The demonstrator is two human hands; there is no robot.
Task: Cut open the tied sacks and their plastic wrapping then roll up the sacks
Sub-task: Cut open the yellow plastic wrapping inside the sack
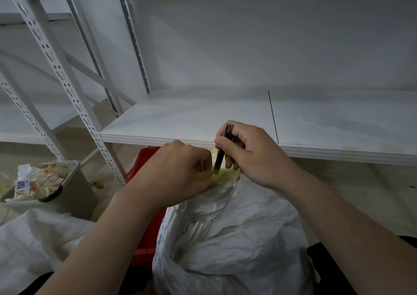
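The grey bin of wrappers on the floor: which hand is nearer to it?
Left. The left hand grips the sack at its taped neck, to the right of the bin; the right hand, holding the cutter, is farther right.

The left hand [180, 170] grips the bunched neck of a white sack [237, 238], where yellowish plastic wrapping [226, 174] is wound round it. The right hand [250, 157] holds a slim dark cutter [222, 150] nearly upright, its lower tip at the wrapping (the blade itself cannot be made out). Both hands sit just below the front edge of a white shelf [203, 118]. A red crate [146, 159] shows behind the sack, and a bin [74, 195] of wrappers stands on the floor at left.
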